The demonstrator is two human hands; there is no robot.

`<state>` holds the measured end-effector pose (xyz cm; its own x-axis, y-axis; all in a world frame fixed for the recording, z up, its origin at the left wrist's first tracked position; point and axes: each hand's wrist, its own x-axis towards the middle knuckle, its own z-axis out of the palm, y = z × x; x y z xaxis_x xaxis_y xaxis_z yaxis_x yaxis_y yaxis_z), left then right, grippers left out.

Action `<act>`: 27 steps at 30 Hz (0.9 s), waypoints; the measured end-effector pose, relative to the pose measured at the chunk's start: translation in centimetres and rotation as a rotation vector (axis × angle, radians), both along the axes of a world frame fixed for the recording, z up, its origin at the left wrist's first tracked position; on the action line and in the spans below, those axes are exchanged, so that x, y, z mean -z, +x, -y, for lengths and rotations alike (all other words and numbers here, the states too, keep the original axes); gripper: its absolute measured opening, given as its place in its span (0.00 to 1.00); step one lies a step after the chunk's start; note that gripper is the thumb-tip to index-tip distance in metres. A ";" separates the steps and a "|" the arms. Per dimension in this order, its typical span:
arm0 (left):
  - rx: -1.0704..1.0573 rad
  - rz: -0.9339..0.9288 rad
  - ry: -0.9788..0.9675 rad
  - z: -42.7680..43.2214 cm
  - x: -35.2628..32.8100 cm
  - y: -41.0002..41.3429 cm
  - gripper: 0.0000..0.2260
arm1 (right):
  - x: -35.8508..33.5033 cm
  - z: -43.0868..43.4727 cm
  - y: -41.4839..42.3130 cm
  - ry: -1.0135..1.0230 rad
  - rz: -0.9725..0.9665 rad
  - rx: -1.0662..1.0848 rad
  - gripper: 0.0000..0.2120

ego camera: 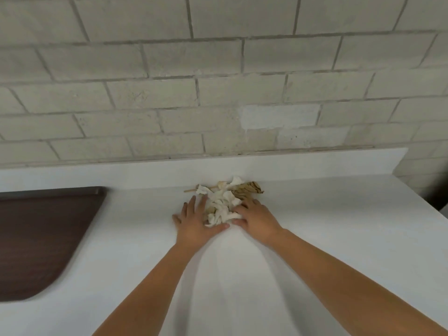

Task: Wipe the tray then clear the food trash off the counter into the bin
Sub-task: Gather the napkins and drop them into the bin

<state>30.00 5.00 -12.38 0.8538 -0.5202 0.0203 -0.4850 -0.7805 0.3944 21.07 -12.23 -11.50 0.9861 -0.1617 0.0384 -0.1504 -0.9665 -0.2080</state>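
Head view
Food trash: a small heap of crumpled white paper bits (221,206), with a brown paper scrap (249,189) and a thin wooden stick (191,190) at its far side. It lies on the white counter (327,238), close to the low white ledge at the back.
Left hand: the left hand (194,223) lies flat on the counter, fingers spread wide, pressed against the left side of the heap. Its thumb reaches under the near edge of the paper.
Right hand: the right hand (257,218) lies on the right side of the heap, fingers loose and bent over the paper. It is not closed tight on anything.
Hands together: they sit on both sides of the heap, thumbs almost meeting at the near edge.
Tray: a dark brown tray (41,241) sits on the counter far to the left, well apart from the hands.
Cut off: the left part of the tray runs out of the picture.
Hard to see: what the brown scrap is; the heap is blurry.
Wall: pale bricks (218,81) behind the counter.
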 end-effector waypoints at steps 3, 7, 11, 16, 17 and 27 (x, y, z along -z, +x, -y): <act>0.083 0.016 0.014 1.2 0.4 0.9 0.52 | 1.0 0.3 -0.3 0.119 0.079 -0.023 0.15; 0.130 0.073 -0.137 1.4 1.6 2.0 0.35 | 0.0 1.4 -0.8 0.232 0.180 0.033 0.16; 0.116 0.041 -0.412 1.1 1.8 1.9 0.21 | -1.8 2.9 0.2 0.333 0.328 0.230 0.13; 0.114 0.169 -0.466 1.0 1.6 1.3 0.18 | -2.3 4.0 4.3 0.272 0.363 0.226 0.12; 0.107 0.169 -0.474 0.9 1.6 1.2 0.19 | -2.0 4.0 5.0 0.253 0.326 0.193 0.17; 0.237 0.399 -0.158 1.4 1.5 1.2 0.16 | 2.0 3.6 7.2 -0.016 0.241 0.061 0.25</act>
<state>31.24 3.64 -13.86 0.6220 -0.6635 0.4158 -0.7793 -0.5761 0.2465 28.28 -15.86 -13.49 0.9365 -0.2181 0.2747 -0.1562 -0.9606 -0.2300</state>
